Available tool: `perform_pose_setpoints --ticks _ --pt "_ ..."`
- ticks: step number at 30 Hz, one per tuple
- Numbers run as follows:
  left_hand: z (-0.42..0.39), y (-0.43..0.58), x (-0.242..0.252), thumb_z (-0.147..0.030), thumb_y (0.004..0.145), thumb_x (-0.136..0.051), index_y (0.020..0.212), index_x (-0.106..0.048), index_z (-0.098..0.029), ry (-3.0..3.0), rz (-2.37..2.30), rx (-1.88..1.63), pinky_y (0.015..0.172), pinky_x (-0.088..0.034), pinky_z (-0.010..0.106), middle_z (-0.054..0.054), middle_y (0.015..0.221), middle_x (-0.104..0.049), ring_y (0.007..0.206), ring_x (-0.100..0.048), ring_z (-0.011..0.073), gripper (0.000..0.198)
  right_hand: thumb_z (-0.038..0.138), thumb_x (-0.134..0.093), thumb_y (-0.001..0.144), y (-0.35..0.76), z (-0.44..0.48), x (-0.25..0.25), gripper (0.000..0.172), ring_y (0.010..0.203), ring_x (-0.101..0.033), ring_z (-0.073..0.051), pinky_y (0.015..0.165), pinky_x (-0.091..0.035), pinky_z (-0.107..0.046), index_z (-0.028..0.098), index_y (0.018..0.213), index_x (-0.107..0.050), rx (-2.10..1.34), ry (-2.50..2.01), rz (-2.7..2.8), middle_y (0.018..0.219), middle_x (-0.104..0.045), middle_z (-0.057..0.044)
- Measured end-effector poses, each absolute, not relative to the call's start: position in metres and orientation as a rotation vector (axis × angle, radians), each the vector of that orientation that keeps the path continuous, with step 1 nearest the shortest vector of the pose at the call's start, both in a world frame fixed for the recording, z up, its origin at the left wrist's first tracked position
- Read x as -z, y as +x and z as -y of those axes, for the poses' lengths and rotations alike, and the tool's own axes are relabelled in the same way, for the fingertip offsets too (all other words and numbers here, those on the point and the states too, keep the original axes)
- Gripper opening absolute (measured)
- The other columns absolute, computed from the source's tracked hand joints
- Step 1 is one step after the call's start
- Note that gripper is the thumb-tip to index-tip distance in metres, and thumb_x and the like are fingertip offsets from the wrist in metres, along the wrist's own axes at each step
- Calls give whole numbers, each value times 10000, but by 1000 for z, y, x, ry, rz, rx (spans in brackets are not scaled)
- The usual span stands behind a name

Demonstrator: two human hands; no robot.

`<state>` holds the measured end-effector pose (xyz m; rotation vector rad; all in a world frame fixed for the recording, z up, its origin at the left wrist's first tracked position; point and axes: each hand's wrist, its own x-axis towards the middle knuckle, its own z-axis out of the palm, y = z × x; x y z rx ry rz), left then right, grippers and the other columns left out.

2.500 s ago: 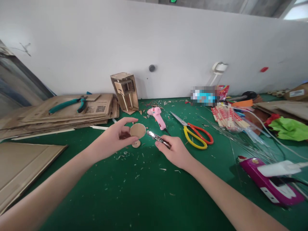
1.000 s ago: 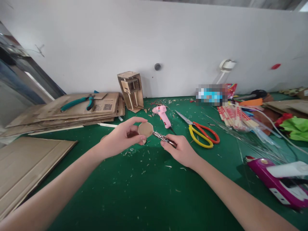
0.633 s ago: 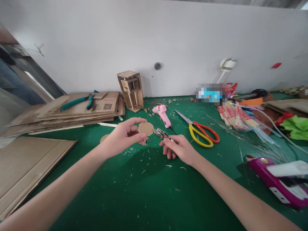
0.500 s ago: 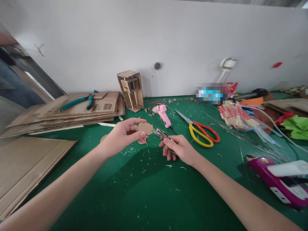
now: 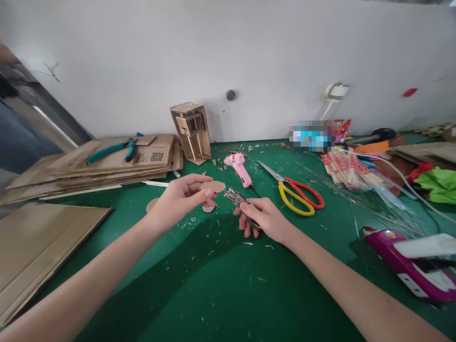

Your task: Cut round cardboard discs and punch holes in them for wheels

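The left hand [image 5: 178,202] pinches a cardboard disc [image 5: 213,186] by its rim, just beside the metal punch [image 5: 235,197] gripped in the right hand [image 5: 261,219]. The disc looks light and stiff but creasable (thin card), so the rim seems the best place to hold it.

Cardboard disc [image 5: 214,186]: round, plain brown, thin, pinched at its near-left edge between thumb and fingers of the left hand [image 5: 180,202], held above the green mat and tipped nearly flat so its face reads as a narrow oval. Metal hole punch [image 5: 235,197]: small, silvery, plier-like, gripped in the right hand [image 5: 261,219] with its handles hidden in the fist; its head points up and left, mouth slightly parted, sitting just right of the disc's edge. Whether punch and disc touch cannot be told.
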<state>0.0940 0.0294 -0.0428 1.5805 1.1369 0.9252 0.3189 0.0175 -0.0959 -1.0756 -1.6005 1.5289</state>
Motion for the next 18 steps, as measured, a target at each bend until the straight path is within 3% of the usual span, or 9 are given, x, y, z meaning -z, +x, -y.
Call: perform_pose_setpoints --ticks 12,18 --pt "-29 94 36 -331 739 -712 1097 -566 -130 1546 -1228 -851 754 -553 312 37 745 -744 734 -708 175 436 471 -494 896 319 -18 97 345 473 -601 -106 358 -380 -181 147 864 -609 -1506 -1083 1626 629 -614 -16" --pt "-31 87 35 -366 704 -731 1090 -572 -165 1656 -1255 -763 728 -562 340 55 860 -751 787 -712 207 464 421 -493 897 317 -16 92 306 474 -591 -102 362 -389 -176 143 840 -607 -1446 -1143 1689 631 -609 -17"
